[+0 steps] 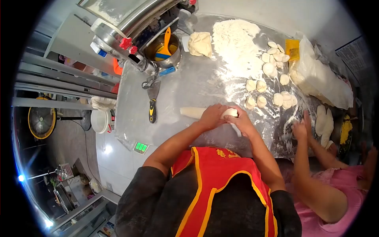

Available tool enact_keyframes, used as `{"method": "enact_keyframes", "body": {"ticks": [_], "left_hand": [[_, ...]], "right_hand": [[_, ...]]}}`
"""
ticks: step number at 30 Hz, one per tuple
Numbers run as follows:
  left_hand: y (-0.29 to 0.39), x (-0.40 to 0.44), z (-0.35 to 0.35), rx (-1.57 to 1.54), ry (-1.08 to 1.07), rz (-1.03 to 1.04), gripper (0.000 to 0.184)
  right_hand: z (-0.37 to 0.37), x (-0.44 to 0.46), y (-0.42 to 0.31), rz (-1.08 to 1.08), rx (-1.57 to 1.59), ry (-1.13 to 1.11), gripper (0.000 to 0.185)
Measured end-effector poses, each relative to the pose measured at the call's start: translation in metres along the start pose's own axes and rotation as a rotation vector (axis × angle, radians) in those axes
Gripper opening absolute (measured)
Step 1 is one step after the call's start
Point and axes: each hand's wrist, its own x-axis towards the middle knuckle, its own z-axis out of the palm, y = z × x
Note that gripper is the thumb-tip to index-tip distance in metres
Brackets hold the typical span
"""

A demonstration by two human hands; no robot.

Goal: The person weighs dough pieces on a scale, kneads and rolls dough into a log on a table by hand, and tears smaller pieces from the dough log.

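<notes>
A long pale roll of dough (192,112) lies on the metal table, its left part bare. My left hand (213,117) is wrapped over the roll's right part. Beside it, my right hand (243,121) is closed round the dough's end, where a rounded white piece shows between the two hands. A thin light strip hangs below that end; what it is I cannot make out. Several small dough pieces (261,101) sit beyond my right hand, near a wide patch of loose flour (236,43).
A co-worker's hands (302,125) are over the table at the right. Further back are a dough block (200,44), a pot (174,59) with brushes, and a flour bag (321,81). A scraper (152,103) and a scale (141,147) are at the left.
</notes>
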Motion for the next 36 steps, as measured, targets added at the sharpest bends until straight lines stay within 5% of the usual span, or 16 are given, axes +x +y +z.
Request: {"method": "enact_keyframes", "body": {"ticks": [4,10,23,25,29,32,36], "left_hand": [[0.007,0.007,0.015,0.02,-0.039,-0.144,0.044],[0.011,0.013,0.022,0.146,-0.059,-0.189,0.021],[0.008,0.027,0.0,0.413,-0.175,-0.296,0.025],[0.005,0.029,-0.022,0.28,-0.153,-0.462,0.033],[-0.004,0.016,-0.03,0.098,0.002,-0.417,0.055],[-0.011,-0.003,-0.027,0.286,0.026,-0.409,0.064],[-0.02,-0.019,-0.023,0.377,0.099,-0.391,0.055]], "right_hand": [[0.004,0.004,0.021,-0.149,-0.397,0.148,0.038],[0.016,-0.001,0.01,-0.128,-0.548,0.335,0.034],[0.009,-0.003,-0.027,0.074,0.205,0.136,0.025],[0.004,-0.005,-0.05,0.058,0.226,0.113,0.028],[-0.035,0.072,-0.021,-0.189,-0.229,0.313,0.028],[-0.037,0.105,-0.014,-0.479,-0.932,0.507,0.035],[-0.031,0.102,-0.034,-0.341,-1.186,0.461,0.046]]}}
